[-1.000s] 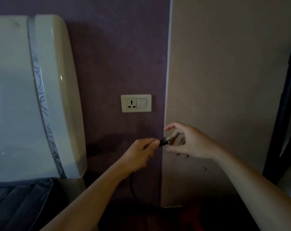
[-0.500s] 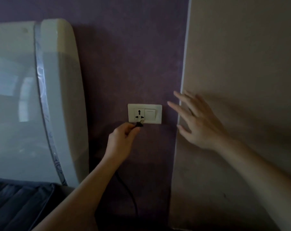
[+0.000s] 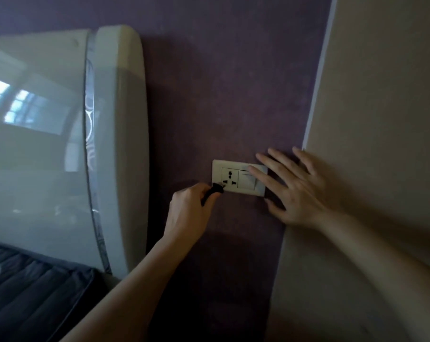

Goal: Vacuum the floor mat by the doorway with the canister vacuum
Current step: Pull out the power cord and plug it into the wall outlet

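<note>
Left hand (image 3: 188, 213) pinches the black plug (image 3: 215, 188) against the wall socket (image 3: 230, 177) just beyond its knuckles. Right hand (image 3: 297, 193) lies flat, fingers straight, touching the switch (image 3: 244, 185) beside it. The prongs are best squared to the slots before pushing. Vacuum and mat are out of view.

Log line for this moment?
left hand: holds plug at socket, not fully in | right hand: open, flat, lying across switch
</note>
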A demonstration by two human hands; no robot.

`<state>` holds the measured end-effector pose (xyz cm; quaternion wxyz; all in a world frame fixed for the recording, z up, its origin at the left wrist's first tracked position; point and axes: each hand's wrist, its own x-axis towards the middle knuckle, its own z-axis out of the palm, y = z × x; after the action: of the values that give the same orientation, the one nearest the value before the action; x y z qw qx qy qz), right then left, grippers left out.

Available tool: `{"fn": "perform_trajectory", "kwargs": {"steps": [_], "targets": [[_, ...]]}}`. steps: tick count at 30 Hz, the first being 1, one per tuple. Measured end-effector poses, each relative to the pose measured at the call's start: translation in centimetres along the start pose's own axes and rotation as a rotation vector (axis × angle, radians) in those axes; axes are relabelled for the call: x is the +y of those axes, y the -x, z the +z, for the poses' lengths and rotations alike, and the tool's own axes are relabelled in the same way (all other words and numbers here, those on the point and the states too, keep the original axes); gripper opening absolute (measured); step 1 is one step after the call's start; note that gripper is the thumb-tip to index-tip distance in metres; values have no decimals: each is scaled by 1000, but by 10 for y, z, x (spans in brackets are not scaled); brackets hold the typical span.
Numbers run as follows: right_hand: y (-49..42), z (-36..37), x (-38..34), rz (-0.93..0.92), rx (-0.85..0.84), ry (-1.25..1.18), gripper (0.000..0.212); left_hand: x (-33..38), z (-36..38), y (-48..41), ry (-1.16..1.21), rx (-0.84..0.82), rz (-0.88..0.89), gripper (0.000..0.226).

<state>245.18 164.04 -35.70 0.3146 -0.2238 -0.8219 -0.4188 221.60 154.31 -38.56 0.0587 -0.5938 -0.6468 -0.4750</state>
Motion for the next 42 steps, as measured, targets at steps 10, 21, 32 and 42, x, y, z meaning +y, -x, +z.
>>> {"fn": "perform_trajectory", "kwargs": {"steps": [10,21,32,42], "targets": [[1,4,1,12,8,58,78,10,6,0,-21,34,76,18],[2,3,3,-3,10,87,77,20,8,2,-91,72,44,20],[2,7,1,25,-4,86,75,31,20,0,-186,100,99,23],[0,4,0,24,-5,81,72,44,23,-15,-265,-3,4,25]]}}
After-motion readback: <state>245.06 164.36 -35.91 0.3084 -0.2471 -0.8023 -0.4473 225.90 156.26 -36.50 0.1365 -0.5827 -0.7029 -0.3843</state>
